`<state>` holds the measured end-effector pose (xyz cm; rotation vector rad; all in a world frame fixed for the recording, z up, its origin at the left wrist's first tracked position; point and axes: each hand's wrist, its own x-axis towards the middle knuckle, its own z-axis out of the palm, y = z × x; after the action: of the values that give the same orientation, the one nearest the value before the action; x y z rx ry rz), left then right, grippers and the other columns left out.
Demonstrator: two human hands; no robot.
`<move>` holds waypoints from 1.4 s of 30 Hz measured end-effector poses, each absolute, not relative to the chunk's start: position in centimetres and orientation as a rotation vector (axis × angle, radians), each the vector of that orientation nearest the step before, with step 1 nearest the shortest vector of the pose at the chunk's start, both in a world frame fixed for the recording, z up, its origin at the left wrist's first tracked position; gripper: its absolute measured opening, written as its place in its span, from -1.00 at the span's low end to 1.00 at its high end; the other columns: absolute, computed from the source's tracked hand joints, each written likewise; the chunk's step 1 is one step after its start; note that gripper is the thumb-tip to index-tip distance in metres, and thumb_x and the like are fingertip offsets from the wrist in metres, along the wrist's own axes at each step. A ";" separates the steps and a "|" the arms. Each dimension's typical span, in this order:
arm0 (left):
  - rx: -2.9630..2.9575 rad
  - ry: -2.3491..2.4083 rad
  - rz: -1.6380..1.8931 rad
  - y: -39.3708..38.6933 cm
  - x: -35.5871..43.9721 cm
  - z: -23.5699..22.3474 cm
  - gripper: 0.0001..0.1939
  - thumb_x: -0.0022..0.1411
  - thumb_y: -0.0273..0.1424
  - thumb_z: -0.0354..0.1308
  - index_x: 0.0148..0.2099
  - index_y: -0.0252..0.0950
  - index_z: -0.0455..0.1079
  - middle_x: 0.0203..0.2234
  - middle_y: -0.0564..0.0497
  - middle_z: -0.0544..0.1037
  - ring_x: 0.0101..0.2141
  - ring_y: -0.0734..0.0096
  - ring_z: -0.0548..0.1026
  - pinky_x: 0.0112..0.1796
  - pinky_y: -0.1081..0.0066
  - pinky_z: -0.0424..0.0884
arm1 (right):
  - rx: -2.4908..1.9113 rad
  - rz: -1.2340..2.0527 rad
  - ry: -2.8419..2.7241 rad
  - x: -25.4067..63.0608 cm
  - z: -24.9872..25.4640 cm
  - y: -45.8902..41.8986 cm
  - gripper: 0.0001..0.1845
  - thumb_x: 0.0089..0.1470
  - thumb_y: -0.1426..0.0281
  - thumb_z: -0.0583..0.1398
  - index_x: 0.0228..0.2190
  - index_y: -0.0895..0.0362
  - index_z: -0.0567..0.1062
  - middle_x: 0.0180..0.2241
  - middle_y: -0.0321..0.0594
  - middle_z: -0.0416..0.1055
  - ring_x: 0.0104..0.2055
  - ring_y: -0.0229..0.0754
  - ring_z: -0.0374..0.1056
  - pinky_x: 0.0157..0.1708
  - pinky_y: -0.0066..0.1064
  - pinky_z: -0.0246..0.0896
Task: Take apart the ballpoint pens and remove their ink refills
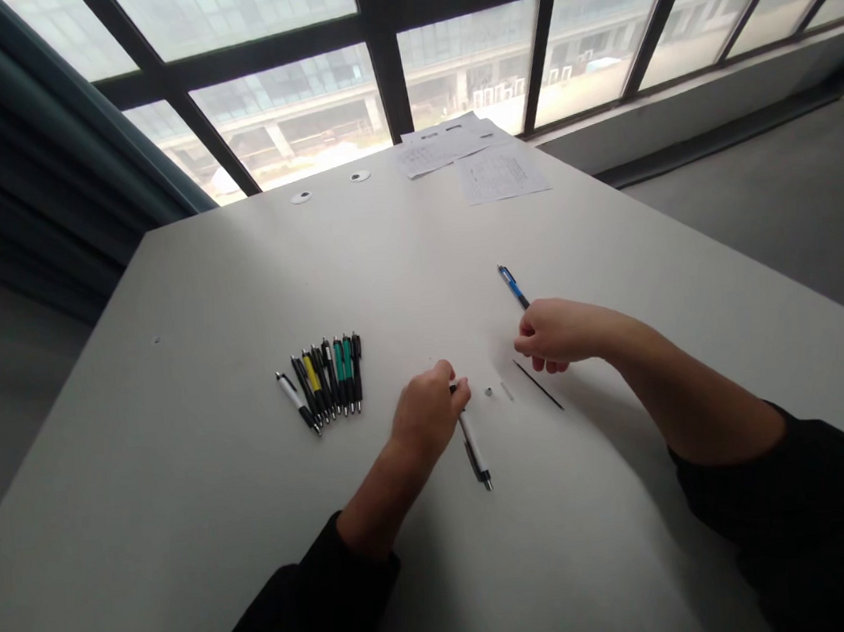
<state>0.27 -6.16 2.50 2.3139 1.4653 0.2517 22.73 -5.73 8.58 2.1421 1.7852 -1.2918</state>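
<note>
My left hand is closed around the dark grip end of a white click pen, whose clip end points toward me. To the right of it lie a small tip piece, a thin pale piece like a spring and a dark ink refill. My right hand hovers just beyond the refill with curled fingers; what they hold, if anything, is hidden. A blue pen extends from behind that hand, its lower end covered; whether the hand touches it I cannot tell.
Several click pens, black, yellow, green and white, lie in a row left of my hands on the white table. Printed papers and two round cable-hole covers are near the window. A dark curtain hangs at the left.
</note>
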 end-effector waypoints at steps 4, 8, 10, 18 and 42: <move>2.306 1.521 0.353 -5.7 -0.8 2.7 -0.75 0.35 -0.22 0.08 -0.25 -0.28 0.44 -0.54 0.02 0.53 -0.51 0.36 0.45 -0.42 0.42 0.20 | 2.171 -1.232 1.793 23.2 9.2 -5.8 -0.73 0.10 0.31 0.19 -0.53 0.20 0.54 -0.45 -0.07 0.60 -0.53 -0.21 0.47 -0.52 -0.45 0.32; 2.259 1.647 0.471 -4.7 -2.7 3.1 -0.70 0.35 -0.27 0.01 -0.41 -0.27 0.35 -0.58 0.04 0.44 -0.55 0.39 0.35 -0.45 0.41 0.11 | 2.250 -1.073 1.816 24.2 10.1 -5.9 -0.75 0.08 0.32 0.18 -0.51 0.19 0.56 -0.53 -0.12 0.53 -0.54 -0.22 0.38 -0.53 -0.42 0.19; 2.230 1.686 0.507 -4.3 -3.6 3.1 -0.69 0.34 -0.27 0.00 -0.45 -0.25 0.30 -0.61 0.07 0.38 -0.57 0.42 0.30 -0.46 0.41 0.09 | 2.276 -1.008 1.828 24.8 10.3 -6.0 -0.76 0.08 0.32 0.18 -0.48 0.19 0.57 -0.54 -0.16 0.49 -0.53 -0.22 0.35 -0.52 -0.41 0.13; 2.191 1.717 0.489 -3.8 -4.6 2.3 -0.65 0.32 -0.24 -0.01 -0.51 -0.24 0.22 -0.64 0.11 0.32 -0.59 0.46 0.25 -0.47 0.42 0.08 | 2.274 -0.980 1.804 25.8 9.9 -5.9 -0.74 0.09 0.31 0.16 -0.50 0.17 0.57 -0.56 -0.17 0.49 -0.55 -0.21 0.33 -0.52 -0.38 0.13; 2.282 1.452 0.133 -7.4 -2.8 6.8 -0.82 0.40 -0.32 0.00 -0.22 -0.28 0.33 -0.39 -0.06 0.53 -0.38 0.26 0.48 -0.37 0.34 0.27 | 2.016 -0.817 1.923 21.7 7.4 -6.9 -0.90 -0.21 0.44 0.29 -0.65 0.18 0.48 -0.56 -0.08 0.47 -0.42 -0.08 0.43 -0.51 -0.39 0.13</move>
<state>-2.84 -7.36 6.84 2.2819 1.4522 0.1325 21.66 -6.87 7.36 2.0161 1.9231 -0.8166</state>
